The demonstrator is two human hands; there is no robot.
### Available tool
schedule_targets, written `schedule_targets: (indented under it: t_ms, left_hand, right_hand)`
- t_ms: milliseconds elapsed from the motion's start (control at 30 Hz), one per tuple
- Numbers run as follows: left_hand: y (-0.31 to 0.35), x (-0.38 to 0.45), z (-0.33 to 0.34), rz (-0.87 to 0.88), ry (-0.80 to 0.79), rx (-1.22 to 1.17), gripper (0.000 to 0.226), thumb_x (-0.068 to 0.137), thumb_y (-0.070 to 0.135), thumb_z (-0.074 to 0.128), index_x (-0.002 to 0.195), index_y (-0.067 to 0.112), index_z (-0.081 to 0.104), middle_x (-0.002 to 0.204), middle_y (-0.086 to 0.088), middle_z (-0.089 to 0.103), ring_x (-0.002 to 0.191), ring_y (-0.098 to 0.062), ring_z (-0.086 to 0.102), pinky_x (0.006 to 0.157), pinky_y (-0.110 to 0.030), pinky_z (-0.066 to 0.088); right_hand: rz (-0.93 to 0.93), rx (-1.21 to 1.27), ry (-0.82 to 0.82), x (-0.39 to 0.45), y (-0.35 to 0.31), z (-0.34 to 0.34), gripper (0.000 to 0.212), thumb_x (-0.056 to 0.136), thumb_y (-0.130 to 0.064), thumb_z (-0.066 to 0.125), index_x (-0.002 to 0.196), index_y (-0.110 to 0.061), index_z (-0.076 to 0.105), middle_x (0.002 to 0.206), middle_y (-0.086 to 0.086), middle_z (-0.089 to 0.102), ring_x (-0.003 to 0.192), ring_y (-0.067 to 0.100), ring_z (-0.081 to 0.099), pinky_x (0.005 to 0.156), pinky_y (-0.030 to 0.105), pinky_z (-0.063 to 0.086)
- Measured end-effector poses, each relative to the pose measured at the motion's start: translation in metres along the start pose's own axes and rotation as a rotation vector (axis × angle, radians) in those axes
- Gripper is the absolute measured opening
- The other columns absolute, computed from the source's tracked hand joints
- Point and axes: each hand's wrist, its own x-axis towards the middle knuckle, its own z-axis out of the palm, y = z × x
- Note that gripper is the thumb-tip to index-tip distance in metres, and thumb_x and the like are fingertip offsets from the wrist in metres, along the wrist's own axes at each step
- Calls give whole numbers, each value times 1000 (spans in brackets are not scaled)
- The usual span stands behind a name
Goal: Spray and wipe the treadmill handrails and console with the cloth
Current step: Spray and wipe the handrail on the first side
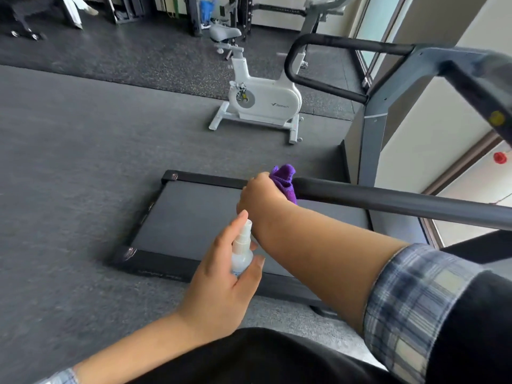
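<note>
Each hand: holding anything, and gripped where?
Left hand holds the spray bottle around its body, index finger at the nozzle top. Right hand grips the bunched purple cloth, pressed on the near handrail end.

Left hand (221,278) held upright with fingers (231,231) curled; right hand (260,195) reaches forward, fingers clenched.

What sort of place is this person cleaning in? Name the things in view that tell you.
Most likely a gym or fitness room: a treadmill with long black handrails, a white exercise bike on dark rubber flooring, and weight racks along the far wall.
</note>
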Motion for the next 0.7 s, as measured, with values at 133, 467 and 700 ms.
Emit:
schedule_targets:
  t_ms: [133, 467, 700]
  left_hand:
    - [-5, -2, -7, 11, -15, -10, 64, 90, 49, 59, 132, 77, 21, 137, 1, 58, 123, -4, 55, 98, -8, 38]
    - [0, 4, -15, 67, -33, 26, 63, 86, 52, 55, 135, 73, 22, 116, 23, 58, 103, 0, 61, 86, -4, 39]
    - [13, 10, -5, 82, -96, 36, 62, 85, 55, 53, 132, 76, 19, 120, 31, 52, 105, 1, 59, 86, -2, 37]
  right_hand:
    - [-39, -105, -28, 12, -19, 2, 32, 98, -38, 48, 124, -24, 61, 127, 2, 61, 118, 32, 57, 96, 50, 45]
    - [218, 435, 361, -52, 18, 16, 58, 81, -43, 70, 133, -29, 50, 123, 1, 55, 114, 27, 54, 78, 36, 30]
    - [385, 612, 506, -86, 36, 62, 88, 78, -50, 76, 148, -32, 26, 128, 3, 49, 115, 30, 52, 96, 42, 44]
